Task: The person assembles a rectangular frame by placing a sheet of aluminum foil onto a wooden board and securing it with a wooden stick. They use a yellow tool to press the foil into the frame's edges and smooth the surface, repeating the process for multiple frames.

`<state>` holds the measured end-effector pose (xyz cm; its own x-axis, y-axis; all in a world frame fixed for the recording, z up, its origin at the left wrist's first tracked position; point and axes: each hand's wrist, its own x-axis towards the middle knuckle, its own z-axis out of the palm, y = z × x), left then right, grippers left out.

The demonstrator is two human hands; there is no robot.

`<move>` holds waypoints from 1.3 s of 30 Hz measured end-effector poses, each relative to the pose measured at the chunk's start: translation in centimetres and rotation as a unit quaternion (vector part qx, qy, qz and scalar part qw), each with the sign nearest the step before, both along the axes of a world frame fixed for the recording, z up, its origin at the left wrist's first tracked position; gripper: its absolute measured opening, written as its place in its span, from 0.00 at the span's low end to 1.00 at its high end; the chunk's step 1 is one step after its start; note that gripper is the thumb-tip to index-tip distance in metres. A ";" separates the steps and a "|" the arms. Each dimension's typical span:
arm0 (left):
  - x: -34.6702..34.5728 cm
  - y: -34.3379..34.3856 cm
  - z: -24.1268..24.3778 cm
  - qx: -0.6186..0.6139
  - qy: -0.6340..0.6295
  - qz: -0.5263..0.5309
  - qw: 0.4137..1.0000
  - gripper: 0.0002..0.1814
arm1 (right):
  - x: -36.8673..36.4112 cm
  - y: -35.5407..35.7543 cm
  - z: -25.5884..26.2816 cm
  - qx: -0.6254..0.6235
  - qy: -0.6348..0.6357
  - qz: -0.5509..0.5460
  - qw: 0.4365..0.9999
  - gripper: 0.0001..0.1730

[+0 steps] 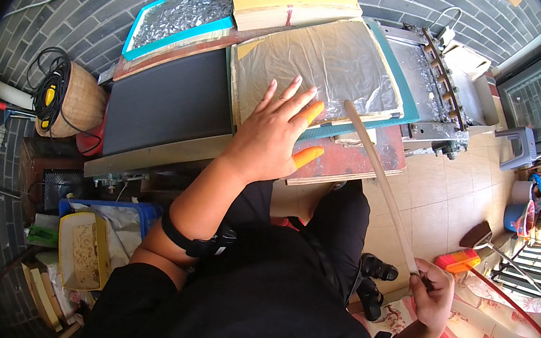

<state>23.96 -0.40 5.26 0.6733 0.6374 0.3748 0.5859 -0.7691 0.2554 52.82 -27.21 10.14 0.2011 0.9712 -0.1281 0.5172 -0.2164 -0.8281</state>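
Observation:
My left hand point(268, 136) lies spread over the near-left part of a wrinkled silvery foil sheet point(335, 58), with orange finger cots on its thumb and index finger. Under the foil is a stack of paper sheets whose edges show, and beneath it a teal board point(408, 116). My right hand point(431, 292) is lower right, gripping the near end of a long, flat, pale stick point(389, 193). The stick slants up and left, its rounded tip over the foil's near edge. Whether the tip touches the foil, I cannot tell.
A black pad point(172, 101) lies left of the foil. Behind stand a blue-rimmed tray point(179, 42) of silvery scraps and a paper bundle point(299, 16). A metal machine point(425, 81) is at right, a grey stool point(519, 146) beyond it. A broom point(457, 260) and sandals point(370, 295) are on the floor.

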 end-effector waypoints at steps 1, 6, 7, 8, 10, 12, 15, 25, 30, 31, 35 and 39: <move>0.0 0.0 -0.1 0.000 0.000 0.001 1.000 0.34 | 0.2 -0.2 -0.1 -0.007 0.018 0.001 1.000 0.13; 0.3 0.0 -0.2 -0.008 -0.005 0.001 1.000 0.35 | -0.2 -0.3 0.0 -0.009 0.038 0.030 0.999 0.11; 0.3 0.0 -0.2 -0.010 -0.005 0.002 1.000 0.36 | -0.2 -0.4 -0.1 -0.003 0.035 0.035 0.999 0.11; 0.3 0.0 -0.2 -0.011 -0.004 0.003 1.000 0.36 | -0.3 -0.3 0.2 -0.021 0.041 0.037 0.998 0.12; 0.3 0.0 -0.3 -0.014 -0.023 0.001 1.000 0.38 | -0.4 0.1 0.8 -0.055 0.052 0.039 0.996 0.14; 0.2 0.0 -0.3 -0.018 -0.040 -0.003 0.999 0.40 | -0.4 0.2 1.0 -0.061 0.041 0.043 0.996 0.15; 0.0 0.1 -0.4 -0.023 -0.060 -0.008 0.998 0.43 | -0.7 0.4 1.1 -0.052 0.029 0.049 0.997 0.15; -0.5 0.0 -0.3 -0.004 -0.101 -0.004 0.995 0.41 | -1.2 0.6 -0.1 -0.004 0.017 0.061 0.998 0.11; -1.3 0.0 -0.5 -0.003 -0.128 -0.010 0.992 0.38 | -1.3 0.6 0.1 -0.056 0.038 0.044 0.997 0.15; -1.4 -0.1 -0.6 0.002 -0.130 -0.011 0.991 0.38 | -1.4 0.7 0.0 -0.062 0.037 0.044 0.996 0.15; -1.5 -0.2 -0.4 0.016 -0.129 -0.014 0.991 0.37 | -1.9 1.1 -0.7 -0.026 0.024 0.056 0.998 0.12; -1.5 -0.3 -0.4 0.016 -0.128 -0.016 0.991 0.37 | -2.4 1.3 -1.5 -0.031 0.043 0.041 0.998 0.12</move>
<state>22.41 -0.65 4.82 0.5731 0.6021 0.5559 0.4795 -0.7965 0.3684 50.42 -25.96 8.62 0.1079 0.9734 -0.2022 0.4634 -0.2291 -0.8560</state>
